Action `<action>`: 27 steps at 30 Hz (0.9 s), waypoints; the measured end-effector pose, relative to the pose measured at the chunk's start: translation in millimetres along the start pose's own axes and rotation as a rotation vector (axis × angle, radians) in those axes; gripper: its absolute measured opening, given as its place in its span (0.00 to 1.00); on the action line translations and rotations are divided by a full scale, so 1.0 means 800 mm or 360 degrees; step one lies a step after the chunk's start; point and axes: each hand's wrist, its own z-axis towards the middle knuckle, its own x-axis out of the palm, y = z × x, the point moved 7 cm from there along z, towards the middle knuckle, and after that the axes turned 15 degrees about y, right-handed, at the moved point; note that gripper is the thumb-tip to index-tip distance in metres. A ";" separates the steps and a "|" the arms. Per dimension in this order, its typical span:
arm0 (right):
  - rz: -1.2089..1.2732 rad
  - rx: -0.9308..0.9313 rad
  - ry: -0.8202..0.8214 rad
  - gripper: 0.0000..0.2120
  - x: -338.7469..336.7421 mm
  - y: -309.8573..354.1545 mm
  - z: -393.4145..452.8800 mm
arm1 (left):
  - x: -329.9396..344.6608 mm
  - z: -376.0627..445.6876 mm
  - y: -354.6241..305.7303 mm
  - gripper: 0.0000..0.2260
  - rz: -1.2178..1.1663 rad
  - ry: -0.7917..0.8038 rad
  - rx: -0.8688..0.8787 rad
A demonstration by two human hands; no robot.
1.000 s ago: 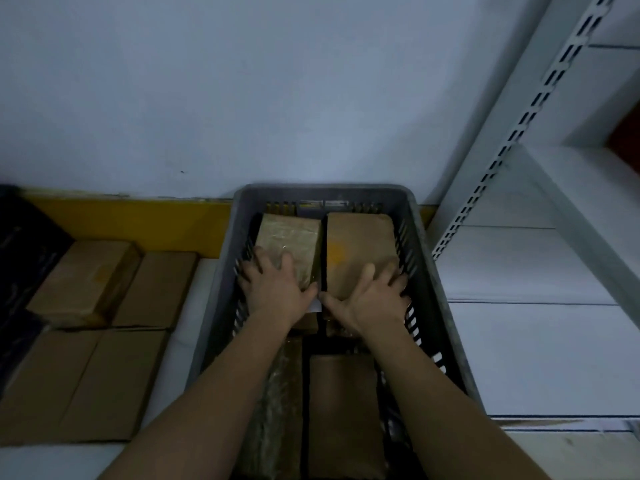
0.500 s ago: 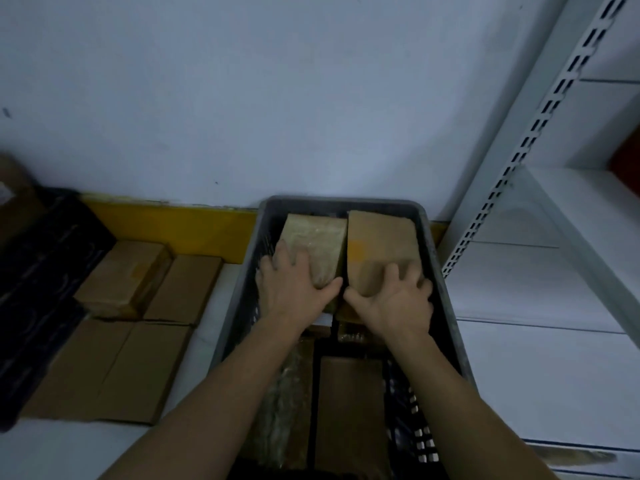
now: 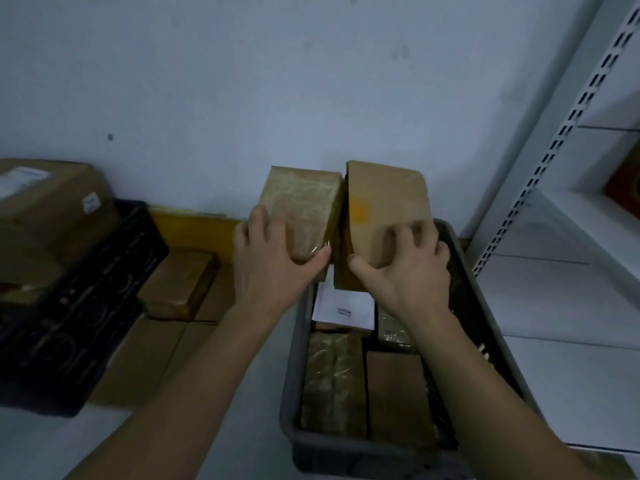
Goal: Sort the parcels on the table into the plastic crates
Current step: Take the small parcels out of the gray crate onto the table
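— Above the far end of the grey crate (image 3: 290,372), what's being held?

— Two parcels, side by side and tilted up on their near ends. A tape-wrapped parcel (image 3: 304,206) sits in the left hand (image 3: 273,261), with the fingers wrapped over its left edge and the thumb hooked under its near corner. A plain brown parcel (image 3: 384,206) with a yellow-orange patch is in the right hand (image 3: 405,268); the fingers curl over its top face and the thumb sits at its lower left corner.

— Do the two parcels touch?

— Their inner edges meet or nearly meet at the far end; I cannot tell which.

— What's under them in the crate?

— A parcel with a white label (image 3: 343,306) lies just beneath the hands. Nearer the camera, a shiny wrapped parcel (image 3: 332,382) and a brown cardboard parcel (image 3: 398,396) lie flat, side by side.

— And beyond the crate?

— Left of it, flat brown boxes (image 3: 180,285) lie on the white table (image 3: 34,445). Farther left stands a black crate (image 3: 86,299) holding a large cardboard box (image 3: 48,209). White metal shelving (image 3: 568,265) stands on the right, and a pale wall (image 3: 242,81) runs behind everything.
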 end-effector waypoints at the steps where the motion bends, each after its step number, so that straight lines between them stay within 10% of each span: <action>1: 0.0007 -0.0012 0.0017 0.45 0.007 0.020 -0.009 | -0.013 -0.008 0.021 0.45 0.0007 -0.0008 -0.0031; 13: 0.0120 -0.0149 0.0203 0.44 0.139 0.208 -0.082 | -0.085 -0.098 0.258 0.47 0.0029 0.0019 -0.0392; 27: -0.0132 0.0245 0.0782 0.45 0.337 0.183 0.017 | -0.004 -0.074 0.336 0.48 0.0071 0.0273 -0.0513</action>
